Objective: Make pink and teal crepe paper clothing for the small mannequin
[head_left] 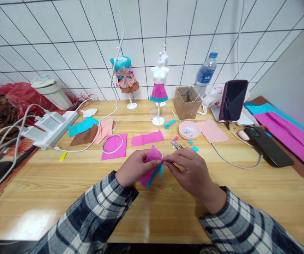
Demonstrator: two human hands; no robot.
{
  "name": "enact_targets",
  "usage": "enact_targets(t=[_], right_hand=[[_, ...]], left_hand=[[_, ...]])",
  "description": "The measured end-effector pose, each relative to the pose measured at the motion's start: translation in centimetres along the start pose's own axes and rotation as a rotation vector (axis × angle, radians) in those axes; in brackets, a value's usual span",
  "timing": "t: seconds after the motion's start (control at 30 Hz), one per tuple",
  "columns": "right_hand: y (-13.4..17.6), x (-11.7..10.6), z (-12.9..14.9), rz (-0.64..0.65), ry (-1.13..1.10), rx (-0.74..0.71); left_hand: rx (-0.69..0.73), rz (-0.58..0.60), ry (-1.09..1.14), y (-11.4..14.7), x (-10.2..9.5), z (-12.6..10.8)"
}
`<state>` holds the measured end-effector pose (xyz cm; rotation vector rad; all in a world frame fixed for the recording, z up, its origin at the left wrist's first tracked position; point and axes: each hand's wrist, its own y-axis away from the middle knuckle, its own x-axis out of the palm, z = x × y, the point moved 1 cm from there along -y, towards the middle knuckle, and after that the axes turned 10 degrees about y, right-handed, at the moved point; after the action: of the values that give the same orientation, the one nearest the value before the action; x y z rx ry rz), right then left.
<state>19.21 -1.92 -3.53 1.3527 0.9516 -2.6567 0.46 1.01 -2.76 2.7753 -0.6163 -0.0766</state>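
My left hand [138, 165] pinches a magenta crepe paper piece [153, 155] with a blue strip [154, 177] along its lower edge. Close against it, my right hand [187, 167] has its thumb and forefinger pressed together at the paper's right edge; a tiny whitish bit shows there, too small to name. Beyond my hands lie a flat magenta strip [148, 138] and small scissors [177, 145], partly behind my right hand. A white mini mannequin [159, 76] wears a magenta skirt with a blue hem [159, 92].
A pink bowl of small shiny bits [189, 130], a cardboard box [187, 103] and a propped phone [233, 100] stand at the back right. Left are a tape ring on magenta paper [124, 150], a power strip [56, 128] and loose cables. A dressed mannequin [125, 76] stands by the wall.
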Motion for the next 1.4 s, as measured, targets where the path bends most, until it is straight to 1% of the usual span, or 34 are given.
enact_targets(t=[0.2,0.43,0.53,0.67,0.77,0.87,1.0,1.1,1.2,1.4], right_hand=[[0.1,0.3,-0.1,0.024,-0.016,0.046],[0.1,0.1,0.1,0.089,0.061,0.026],[0.2,0.2,0.2,0.083,0.091,0.023],[0.3,0.5,0.5,0.020,0.082,0.028],[0.5,0.7,0.6,0.000,0.057,0.051],[0.5,0.9,0.7,-0.006,0.020,0.085],[0.5,0.9,0.7,-0.009,-0.058,0.145],[0.3,0.9,0.5,-0.001,-0.065,0.162],[0.2,0.8,0.3,0.008,-0.074,0.149],[0.3,0.7,0.2,-0.008,-0.092,0.111]], left_hand=[[0.031,0.004,-0.083,-0.1,0.0,0.2],[0.128,-0.025,-0.282,0.0,0.3,-0.2],[0.145,-0.037,-0.318,0.0,0.4,-0.2],[0.196,-0.078,-0.276,-0.1,0.6,0.3],[0.210,-0.087,-0.155,-0.1,0.9,0.6],[0.192,-0.095,-0.064,-0.1,1.1,0.7],[0.174,-0.115,-0.077,-0.1,1.2,0.4],[0.172,-0.091,-0.085,0.0,1.1,0.2],[0.164,-0.057,-0.064,0.0,0.9,0.1],[0.193,-0.067,-0.068,0.0,0.6,0.2]])
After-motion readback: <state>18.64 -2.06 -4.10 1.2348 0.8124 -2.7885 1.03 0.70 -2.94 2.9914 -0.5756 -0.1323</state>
